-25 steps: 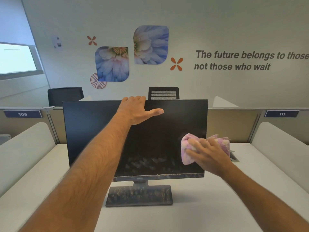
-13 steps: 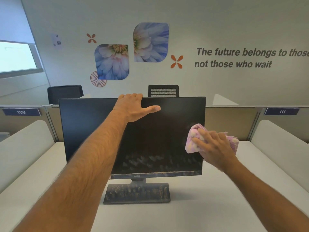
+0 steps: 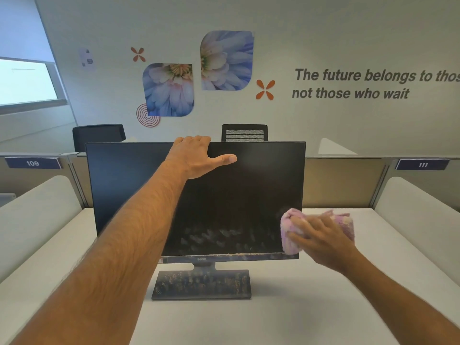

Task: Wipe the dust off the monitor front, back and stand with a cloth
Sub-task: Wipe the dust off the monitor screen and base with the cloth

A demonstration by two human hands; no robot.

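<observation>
A black monitor (image 3: 249,190) stands on the white desk (image 3: 298,307), facing me. Dust smears cover the lower part of its screen, its bottom bezel and its flat grey stand base (image 3: 201,285). My left hand (image 3: 196,158) grips the monitor's top edge, fingers hooked over the back and thumb lying on the screen. My right hand (image 3: 321,237) holds a bunched pink cloth (image 3: 288,235) against the screen's lower right corner. The monitor's back is hidden.
Low white dividers (image 3: 37,215) flank the desk on both sides, the right one (image 3: 418,210) close to my right arm. A beige partition (image 3: 343,180) runs behind the monitor. Two black office chairs (image 3: 245,132) stand beyond it, before a decorated wall.
My right hand carried the cloth up the screen's right edge, then back down to the lower right corner. My left hand kept its grip on the top edge.
</observation>
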